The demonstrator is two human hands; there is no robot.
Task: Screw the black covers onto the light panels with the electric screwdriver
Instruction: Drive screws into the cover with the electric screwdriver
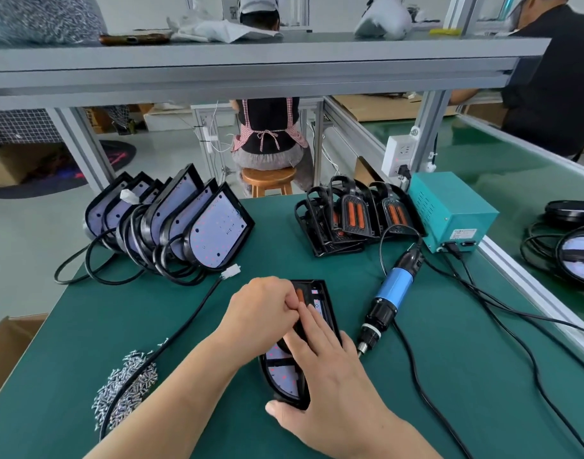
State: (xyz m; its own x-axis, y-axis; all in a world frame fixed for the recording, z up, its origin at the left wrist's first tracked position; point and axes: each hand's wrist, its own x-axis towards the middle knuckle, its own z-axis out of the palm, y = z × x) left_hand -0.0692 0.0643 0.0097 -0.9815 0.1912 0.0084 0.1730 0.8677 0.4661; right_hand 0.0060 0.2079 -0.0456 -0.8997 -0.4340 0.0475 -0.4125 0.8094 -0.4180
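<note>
The black cover [305, 286] is sitting on the light panel [284, 376] on the green mat [449, 376]. It's looking light, stiff and thin-ribbed, so best steadied by its rim. The right hand [327, 376] is lying flat, fingers straight across it, while the left hand [264, 309] is curling down, though what it's pinching I cannot tell.

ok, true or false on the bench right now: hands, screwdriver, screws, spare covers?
1. Left hand and right hand are both on the light panel. True.
2. The right hand holds the electric screwdriver. False: it lies unheld on the mat.
3. The screw pile is right of that panel. False: it is on the left.
4. Spare black covers sit beside the teal box. True.
</note>
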